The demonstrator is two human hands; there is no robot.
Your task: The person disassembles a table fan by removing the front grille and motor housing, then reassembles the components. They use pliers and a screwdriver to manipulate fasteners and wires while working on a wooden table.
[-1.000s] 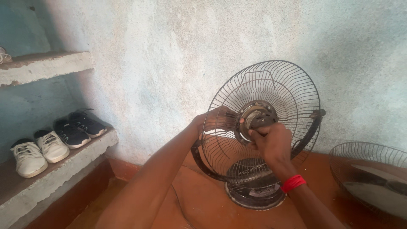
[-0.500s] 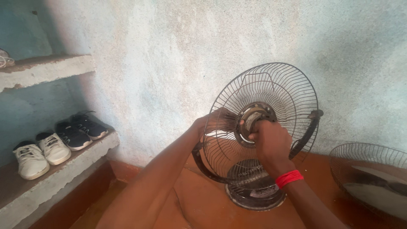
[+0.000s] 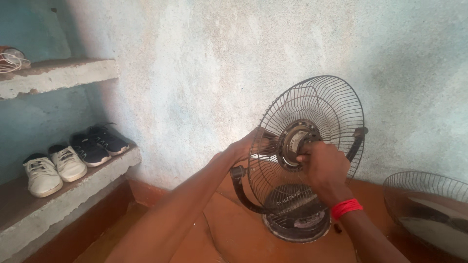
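Where the upper concrete shelf (image 3: 63, 73) juts from the pale blue wall (image 3: 195, 63) at far left, a bit of tangled white cord (image 3: 12, 61) lies at its end; on the lower ledge (image 3: 58, 195) beneath it sit a pair of white sneakers (image 3: 51, 169) and, just beside them toward the wall, a pair of dark sneakers (image 3: 97, 143). Moving right, the person's left arm crosses the reddish floor (image 3: 229, 229) and the left hand (image 3: 246, 146) reaches behind the rear wire guard (image 3: 312, 141) of a table fan, fingers curled on something at the back of the cage; what exactly they grip is hidden by the wires. The fan stands upright on its round dark base (image 3: 297, 226) near the wall, the guard tilted slightly back, no blades visible inside it. At the centre of the guard sits the metal motor hub (image 3: 295, 141). The right hand (image 3: 324, 168), a red band (image 3: 346, 208) on its wrist, is closed in a fist over the front of the hub, fingers clenched on a part there that the hand itself covers. At far right, well apart from the fan, a second wire guard (image 3: 429, 209) lies on the floor, partly cut off by the frame edge.
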